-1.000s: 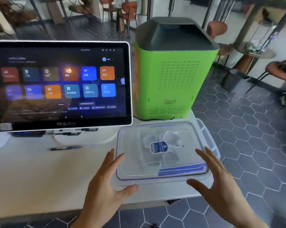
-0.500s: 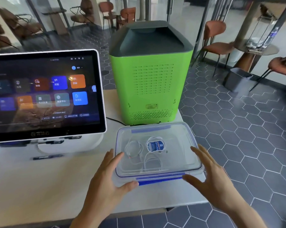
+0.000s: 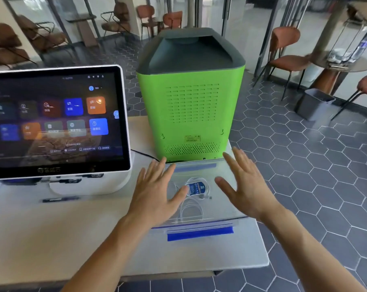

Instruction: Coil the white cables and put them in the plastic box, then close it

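Closing step: cables (image 3: 192,205) in box (image 3: 231,207), lid (image 3: 199,171) on. Left hand (image 3: 155,192), right hand (image 3: 245,186) flat, fingers spread. Next: snap blue latch (image 3: 200,236).

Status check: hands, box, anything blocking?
Left hand and right hand open, flat on lid. White cables coiled inside plastic box. Blue latch sticks out at front. Nothing in the way.

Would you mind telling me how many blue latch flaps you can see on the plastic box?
2: near latch flap on the front edge, far latch flap by the green machine. Hands may hide others.
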